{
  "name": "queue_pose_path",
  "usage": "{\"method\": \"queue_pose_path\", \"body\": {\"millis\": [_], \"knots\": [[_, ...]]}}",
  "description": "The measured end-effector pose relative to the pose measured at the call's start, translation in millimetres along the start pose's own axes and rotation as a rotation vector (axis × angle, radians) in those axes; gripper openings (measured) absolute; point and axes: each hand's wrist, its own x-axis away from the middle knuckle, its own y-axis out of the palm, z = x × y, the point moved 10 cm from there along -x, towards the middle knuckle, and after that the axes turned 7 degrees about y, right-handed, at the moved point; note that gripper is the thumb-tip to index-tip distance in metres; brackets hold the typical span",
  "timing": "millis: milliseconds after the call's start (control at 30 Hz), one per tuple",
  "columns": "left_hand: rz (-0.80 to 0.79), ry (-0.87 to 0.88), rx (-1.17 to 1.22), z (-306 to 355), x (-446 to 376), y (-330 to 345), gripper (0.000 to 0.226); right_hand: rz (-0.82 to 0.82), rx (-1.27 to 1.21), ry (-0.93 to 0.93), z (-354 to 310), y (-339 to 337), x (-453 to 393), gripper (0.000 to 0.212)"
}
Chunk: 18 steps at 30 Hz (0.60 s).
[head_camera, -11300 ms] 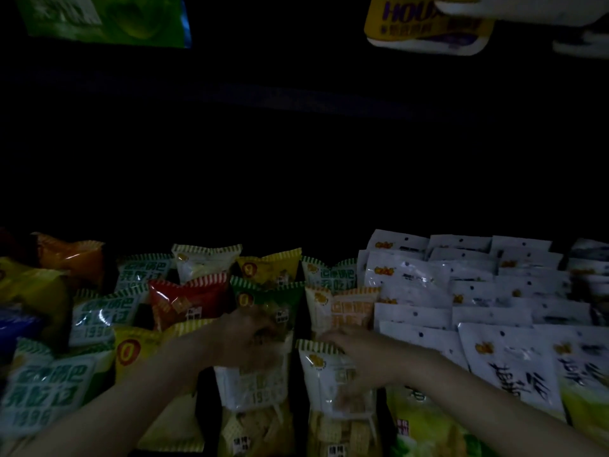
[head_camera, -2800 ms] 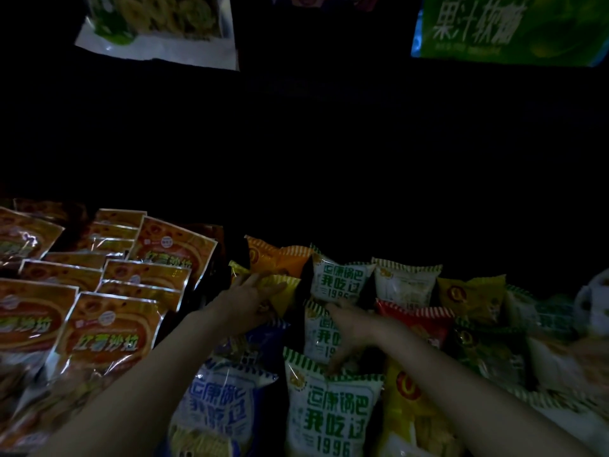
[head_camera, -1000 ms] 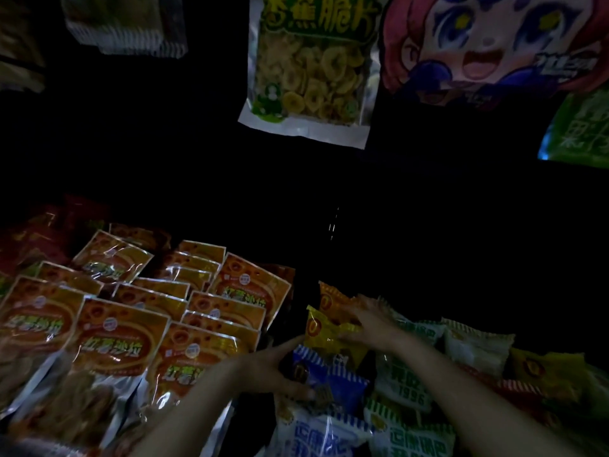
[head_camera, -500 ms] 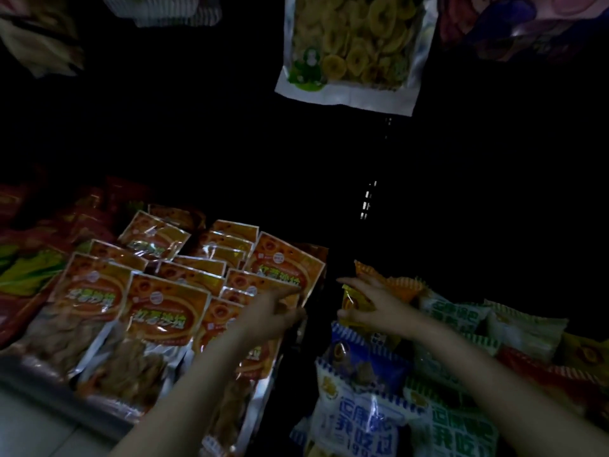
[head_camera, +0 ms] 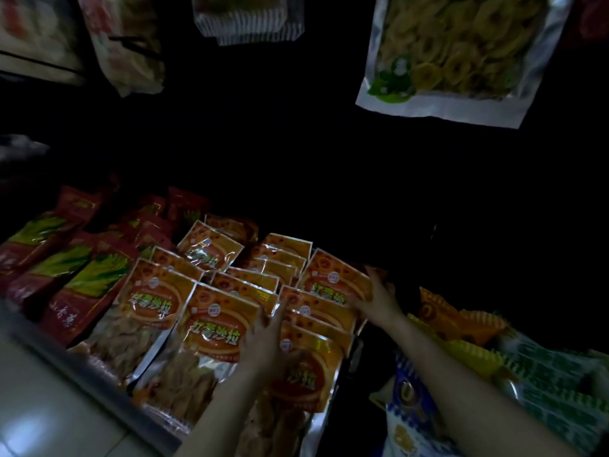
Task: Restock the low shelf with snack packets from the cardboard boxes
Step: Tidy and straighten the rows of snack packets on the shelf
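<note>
— Fingers?
— Left hand [head_camera: 263,338] lies flat, fingers straight, on the orange packets [head_camera: 214,328]. Right hand [head_camera: 379,301] reaches to the rear packet's [head_camera: 333,278] right edge; whether it pinches, cannot tell.
— Purpose?
— Judged: squaring overlapped rows so the faces show.
— Containers?
— No cardboard boxes visible. The low shelf [head_camera: 85,384] holds orange, red-green [head_camera: 75,275] and mixed packets [head_camera: 543,374].

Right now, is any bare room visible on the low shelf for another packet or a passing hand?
One dark gap runs between the orange packets and the blue packet; its floor is too dim to judge. Elsewhere it's crowded: orange packets overlap where the left hand and right hand rest, red packets fill the left.
</note>
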Motion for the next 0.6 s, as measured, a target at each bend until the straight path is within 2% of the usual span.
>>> {"method": "queue_pose_path", "body": {"millis": [100, 167, 267, 400, 500, 600], "knots": [[0.022, 0.000, 0.138, -7, -6, 1, 0.095, -0.024, -0.043, -0.017, 1, 13, -13, 0.056], [0.054, 0.020, 0.173, -11, -9, -3, 0.090, 0.063, 0.003, -0.035, 1, 14, -20, 0.044], [0.082, 0.047, 0.258, -13, -10, -7, 0.081, 0.135, 0.038, -0.013, 6, 9, -24, 0.042], [0.091, 0.044, 0.268, -10, -9, -9, 0.073, 0.075, 0.112, 0.052, 11, 5, -21, 0.041], [0.084, 0.053, 0.322, -3, -11, -9, 0.070, 0.027, 0.268, 0.032, 12, 4, -17, 0.035], [0.089, 0.066, 0.310, 4, -11, -12, 0.069, -0.003, 0.302, 0.007, 9, -1, -14, 0.026]]}}
